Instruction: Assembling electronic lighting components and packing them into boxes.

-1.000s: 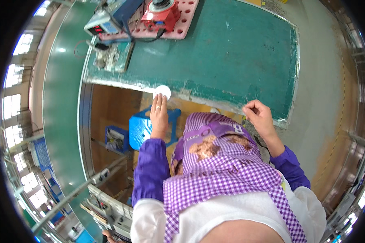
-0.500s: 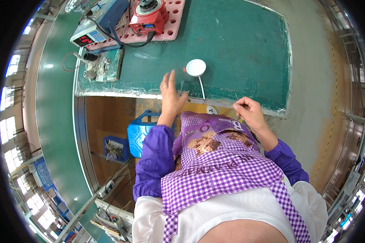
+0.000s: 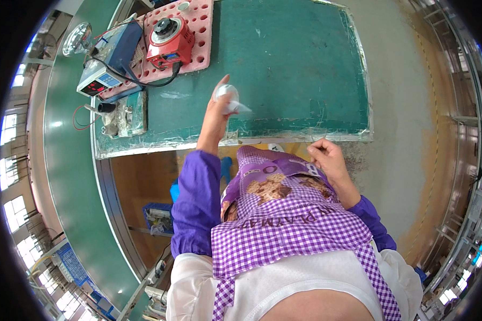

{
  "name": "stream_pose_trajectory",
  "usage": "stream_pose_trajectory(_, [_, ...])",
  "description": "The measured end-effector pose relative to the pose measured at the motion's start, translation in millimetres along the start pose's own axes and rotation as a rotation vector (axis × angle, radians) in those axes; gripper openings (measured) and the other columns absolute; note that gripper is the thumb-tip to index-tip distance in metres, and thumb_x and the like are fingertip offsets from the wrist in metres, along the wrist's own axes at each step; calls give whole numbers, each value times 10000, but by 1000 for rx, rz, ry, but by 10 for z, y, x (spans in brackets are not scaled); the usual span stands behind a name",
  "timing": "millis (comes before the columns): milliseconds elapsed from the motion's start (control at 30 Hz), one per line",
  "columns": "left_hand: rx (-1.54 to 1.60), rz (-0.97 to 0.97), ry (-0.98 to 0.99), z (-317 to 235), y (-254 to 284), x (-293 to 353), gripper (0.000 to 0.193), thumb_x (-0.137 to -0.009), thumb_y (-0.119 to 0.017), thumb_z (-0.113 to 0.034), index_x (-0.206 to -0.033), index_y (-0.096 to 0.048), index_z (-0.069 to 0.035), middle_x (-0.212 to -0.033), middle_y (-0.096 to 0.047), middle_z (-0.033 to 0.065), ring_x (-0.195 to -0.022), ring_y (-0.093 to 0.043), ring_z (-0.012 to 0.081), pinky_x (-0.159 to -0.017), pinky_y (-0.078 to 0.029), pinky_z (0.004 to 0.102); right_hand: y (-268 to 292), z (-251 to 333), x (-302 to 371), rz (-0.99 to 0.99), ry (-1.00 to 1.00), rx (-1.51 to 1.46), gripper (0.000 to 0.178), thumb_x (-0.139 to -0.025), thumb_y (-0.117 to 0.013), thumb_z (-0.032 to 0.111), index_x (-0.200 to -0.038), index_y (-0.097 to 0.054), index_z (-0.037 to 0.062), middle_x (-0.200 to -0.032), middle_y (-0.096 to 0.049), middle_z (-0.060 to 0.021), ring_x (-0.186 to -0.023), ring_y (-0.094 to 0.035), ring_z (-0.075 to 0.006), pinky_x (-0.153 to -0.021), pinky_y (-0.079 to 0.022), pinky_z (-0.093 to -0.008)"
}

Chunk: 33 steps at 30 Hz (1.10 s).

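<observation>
My left hand (image 3: 214,120) is closed around a white round disc-like piece (image 3: 226,93) with a white lead or stem. Motion blurs it, so its exact kind cannot be told. The hand is over the near part of the green-topped table (image 3: 300,80). To the right, my right hand (image 3: 329,160) stays in front of the apron, just off the table's near edge. Its thumb and forefinger are pinched together; whatever lies between them, if anything, is too small to make out.
At the back left, a red round-topped device (image 3: 171,45) stands on a pink perforated foam board (image 3: 201,33). Beside it is a blue box with a red display (image 3: 104,72), its black cable crossing the board. A metal fixture (image 3: 128,115) sits at the left near edge.
My left hand has closed on the white disc piece, which lay on the table, and moved it left. The right hand remains pinched near the table edge. The whole view has shifted slightly.
</observation>
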State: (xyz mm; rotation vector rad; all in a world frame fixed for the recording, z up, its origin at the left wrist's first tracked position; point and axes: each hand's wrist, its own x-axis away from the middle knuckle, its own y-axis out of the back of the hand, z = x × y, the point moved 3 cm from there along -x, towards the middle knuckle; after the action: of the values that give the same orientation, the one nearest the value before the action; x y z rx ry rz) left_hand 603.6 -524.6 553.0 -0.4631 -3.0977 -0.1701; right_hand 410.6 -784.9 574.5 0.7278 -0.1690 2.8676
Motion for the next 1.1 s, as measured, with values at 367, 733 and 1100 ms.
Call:
stream_pose_trajectory(367, [1258,147,179,-980,-212,880,879,-878,-316,-749,-1358,-442,-23,-1027,-571,262,-856,-547,296,-548,-459,302,-270,194,-100,130,16,27,96,-902,-646,107,-885,-610,20,-673,-572,-5,-547,-467,-41,-489,-362,-188])
stream_pose_trajectory(733, [1013,46,102,-1178,-157,1181,972,-842,-251,-798,-1304,-487,23,-947,-610,219,-822,-597,246,-547,-466,284,-591,581,48,225,120,117,80,-897,-651,84,-871,-614,18,-673,-562,20,-568,-477,-22,-474,-341,-183])
stream_pose_trajectory(1100, [502,84,-23,-1295,-134,1420,1028,-799,-311,-832,-1346,-470,25,-1114,-584,87,-1018,-555,160,-808,-466,258,-1159,1720,639,263,950,650,112,-814,-686,1,-920,-652,11,-892,-574,-82,-715,-604,-168,-599,-488,-278])
